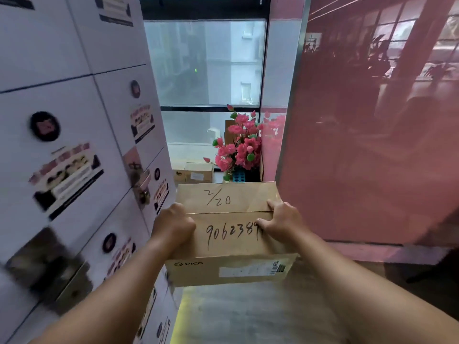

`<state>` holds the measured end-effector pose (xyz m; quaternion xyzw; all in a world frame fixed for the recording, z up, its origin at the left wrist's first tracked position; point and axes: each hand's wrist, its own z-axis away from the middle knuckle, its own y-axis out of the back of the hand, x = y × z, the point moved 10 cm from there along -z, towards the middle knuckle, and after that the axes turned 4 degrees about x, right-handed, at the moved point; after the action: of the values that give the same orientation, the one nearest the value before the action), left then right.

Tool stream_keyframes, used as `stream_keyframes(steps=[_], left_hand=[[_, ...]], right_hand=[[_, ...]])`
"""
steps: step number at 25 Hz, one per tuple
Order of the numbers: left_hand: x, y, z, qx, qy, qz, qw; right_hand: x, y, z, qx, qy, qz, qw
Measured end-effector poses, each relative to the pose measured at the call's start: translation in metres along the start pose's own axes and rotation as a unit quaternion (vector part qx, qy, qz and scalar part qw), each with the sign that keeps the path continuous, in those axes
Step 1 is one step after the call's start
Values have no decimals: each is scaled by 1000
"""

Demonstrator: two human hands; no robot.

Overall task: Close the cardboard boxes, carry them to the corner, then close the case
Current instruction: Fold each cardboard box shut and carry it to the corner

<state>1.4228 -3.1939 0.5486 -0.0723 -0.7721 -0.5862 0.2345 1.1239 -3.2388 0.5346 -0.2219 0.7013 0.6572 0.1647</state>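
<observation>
Head-worn view, facing forward and down, close above carried box [231, 232]

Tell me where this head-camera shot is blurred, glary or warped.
Head view: the lockers at left are smeared by motion blur, their stickers unreadable; the carried cardboard box stays sharp, its handwriting legible between the left hand and right hand. The glossy pink wall mirrors windows and plants. The window gives soft grey daylight. Wide-angle distortion tilts the vertical lines.
</observation>
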Motion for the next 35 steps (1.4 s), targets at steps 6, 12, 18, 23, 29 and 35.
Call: stream_keyframes(steps=[6, 12, 18, 23, 29, 35], left_hand=[[9, -55, -189, -7, 4, -8, 1000], [23, -97, -370, 7, 58, -15, 998], [21, -105, -540, 83, 93, 4, 992], [-25, -143, -679, 108, 151, 12, 983], [-96, -189, -840, 79, 204, 23, 976], [-147, -227, -974, 27, 196, -2, 980]], right_hand=[[1, -32, -197, -3, 7, -9, 1000], [-4, -61, -403, -43, 33, -28, 998], [-40, -76, -586, -45, 38, -55, 997], [-68, -138, -736, -53, 30, -53, 997], [-104, -221, -895, -98, 16, -62, 993], [-139, -278, -1035, -94, 29, -54, 994]])
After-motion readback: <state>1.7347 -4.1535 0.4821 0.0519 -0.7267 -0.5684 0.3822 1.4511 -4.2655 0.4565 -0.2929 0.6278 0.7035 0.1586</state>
